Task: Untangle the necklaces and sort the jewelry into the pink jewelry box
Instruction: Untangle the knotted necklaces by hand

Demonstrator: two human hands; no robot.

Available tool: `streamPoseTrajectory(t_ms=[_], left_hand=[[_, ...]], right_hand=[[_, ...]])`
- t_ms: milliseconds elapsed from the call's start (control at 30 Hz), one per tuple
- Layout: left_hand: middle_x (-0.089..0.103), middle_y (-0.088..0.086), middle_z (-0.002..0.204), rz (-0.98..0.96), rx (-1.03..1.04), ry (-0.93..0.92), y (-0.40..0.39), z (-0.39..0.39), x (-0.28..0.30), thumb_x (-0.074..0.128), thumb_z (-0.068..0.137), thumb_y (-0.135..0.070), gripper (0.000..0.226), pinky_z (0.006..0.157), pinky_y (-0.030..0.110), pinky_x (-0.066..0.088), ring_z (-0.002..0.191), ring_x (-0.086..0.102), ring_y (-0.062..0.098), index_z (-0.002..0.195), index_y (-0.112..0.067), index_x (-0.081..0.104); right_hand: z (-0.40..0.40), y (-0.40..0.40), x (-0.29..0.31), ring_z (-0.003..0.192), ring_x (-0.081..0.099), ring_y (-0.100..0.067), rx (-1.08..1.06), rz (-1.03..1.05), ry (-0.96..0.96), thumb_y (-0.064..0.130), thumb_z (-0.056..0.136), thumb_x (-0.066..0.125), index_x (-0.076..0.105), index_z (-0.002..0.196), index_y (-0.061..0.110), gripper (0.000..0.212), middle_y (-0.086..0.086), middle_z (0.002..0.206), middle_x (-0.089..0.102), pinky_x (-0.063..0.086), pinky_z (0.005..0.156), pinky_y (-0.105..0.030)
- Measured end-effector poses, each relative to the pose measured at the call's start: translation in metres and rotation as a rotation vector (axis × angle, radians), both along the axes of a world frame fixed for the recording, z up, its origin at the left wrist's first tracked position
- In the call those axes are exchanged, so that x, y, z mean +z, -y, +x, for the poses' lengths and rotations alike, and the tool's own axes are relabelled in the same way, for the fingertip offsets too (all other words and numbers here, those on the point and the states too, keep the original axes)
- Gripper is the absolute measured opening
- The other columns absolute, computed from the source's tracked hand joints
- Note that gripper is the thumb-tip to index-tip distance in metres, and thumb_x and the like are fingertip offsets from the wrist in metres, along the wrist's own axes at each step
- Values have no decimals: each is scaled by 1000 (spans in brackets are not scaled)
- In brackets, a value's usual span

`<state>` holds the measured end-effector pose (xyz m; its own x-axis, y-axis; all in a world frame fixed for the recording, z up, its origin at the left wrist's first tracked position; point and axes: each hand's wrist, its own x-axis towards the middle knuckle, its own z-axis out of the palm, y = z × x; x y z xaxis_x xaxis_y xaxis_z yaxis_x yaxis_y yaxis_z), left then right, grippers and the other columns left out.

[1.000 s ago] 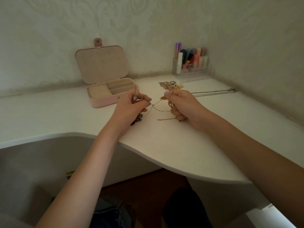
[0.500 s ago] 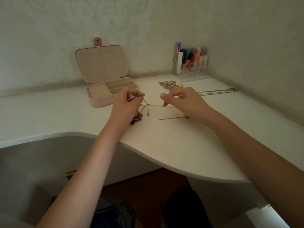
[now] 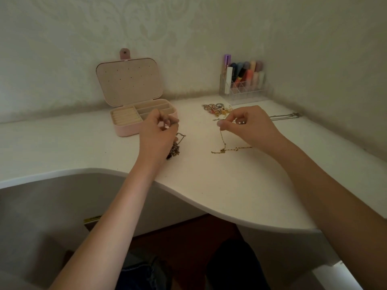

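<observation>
The pink jewelry box (image 3: 125, 130) stands open at the back left of the white desk, lid up. My left hand (image 3: 157, 135) is just in front of it and pinches a dark chain whose beaded cluster (image 3: 173, 151) hangs down to the desk. My right hand (image 3: 249, 126) pinches the upper end of a thin gold chain (image 3: 223, 143), which drops to the desk and trails right. A pile of rings and earrings (image 3: 216, 108) lies behind my right hand. A silver chain (image 3: 284, 116) stretches along the desk to the right.
A clear organizer (image 3: 243, 88) with lipsticks and tubes stands in the back corner against the wall. The desk (image 3: 209, 185) has a curved front edge. Below it, legs in dark clothing and a wooden floor show.
My hands have pulled apart. The gold chain has come free of the dark one and hangs from my right hand, while the left keeps the dark chain near the box.
</observation>
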<state>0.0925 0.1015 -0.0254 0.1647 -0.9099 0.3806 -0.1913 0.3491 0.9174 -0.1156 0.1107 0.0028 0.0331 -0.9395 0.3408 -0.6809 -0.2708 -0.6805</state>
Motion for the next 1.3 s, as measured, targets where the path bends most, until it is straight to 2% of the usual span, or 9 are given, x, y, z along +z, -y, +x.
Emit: streamPoseTrajectory(t_ms=[133, 200, 333, 567, 667, 800, 967, 1100, 1300], left_hand=[[60, -8, 74, -91, 43, 276, -7, -6, 0, 57, 76, -14, 25, 68, 44, 51, 65, 55, 13, 75, -33, 40], [56, -12, 74, -107, 51, 396, -10, -8, 2, 54, 72, -24, 18, 78, 52, 48, 73, 55, 18, 78, -35, 40], [58, -12, 90, -230, 77, 618, -13, -14, 0, 53, 74, -26, 21, 93, 46, 39, 94, 53, 15, 94, -20, 49], [69, -9, 92, -83, -348, 75, -15, -45, 14, 68, 85, -12, 16, 80, 17, 50, 87, 66, 2, 101, -16, 64], [73, -1, 82, -71, -377, 2, -10, -54, 13, 70, 83, -12, 8, 81, 25, 54, 81, 70, 12, 91, -12, 69], [72, 8, 84, -21, -354, -87, -4, -51, 8, 68, 84, -6, 7, 86, 38, 56, 83, 69, 24, 89, -10, 68], [70, 12, 86, 2, -358, -151, -6, -48, 8, 63, 87, -3, 6, 84, 35, 56, 81, 67, 21, 88, -9, 64], [68, 13, 79, -15, -370, -157, -6, -49, 8, 63, 88, -4, 4, 81, 31, 57, 75, 66, 19, 90, -7, 64], [70, 13, 82, 21, -382, -195, -9, -47, 9, 65, 87, -8, 6, 79, 33, 58, 78, 68, 23, 88, -11, 60]], right_hand=[[6, -6, 7, 39, 40, 1, 95, -13, 181, 34, 93, 58, 66, 94, 13, 22, 21, 41, 46, 28, 46, -10], [6, -6, 12, 41, 32, -2, 133, 65, 318, 19, 97, 49, 62, 100, 10, 16, 17, 42, 41, 27, 47, -17], [4, -8, 17, 53, 37, -12, 271, 201, 497, 2, 91, 39, 57, 100, 15, 24, 4, 54, 45, 34, 53, -26], [0, -6, 16, 69, 60, -15, 348, 176, 495, 11, 97, 47, 52, 94, 18, 9, 1, 70, 67, 46, 77, -37], [-2, -4, 12, 71, 62, -19, 321, 176, 466, 11, 96, 48, 52, 91, 17, 9, 0, 68, 67, 45, 91, -50], [0, -4, 12, 74, 64, -20, 296, 175, 400, 5, 93, 44, 53, 98, 13, 13, -2, 68, 69, 47, 83, -36], [8, -9, 13, 63, 61, -7, 293, 122, 331, -2, 88, 48, 58, 93, 5, 14, -13, 72, 70, 44, 61, -12], [9, -9, 12, 60, 62, -4, 286, 96, 307, 1, 90, 49, 59, 84, 4, 12, -13, 72, 68, 43, 59, -8], [7, -3, 8, 68, 66, -12, 277, 134, 342, 21, 92, 60, 64, 95, 7, 15, -4, 72, 70, 53, 71, -18]])
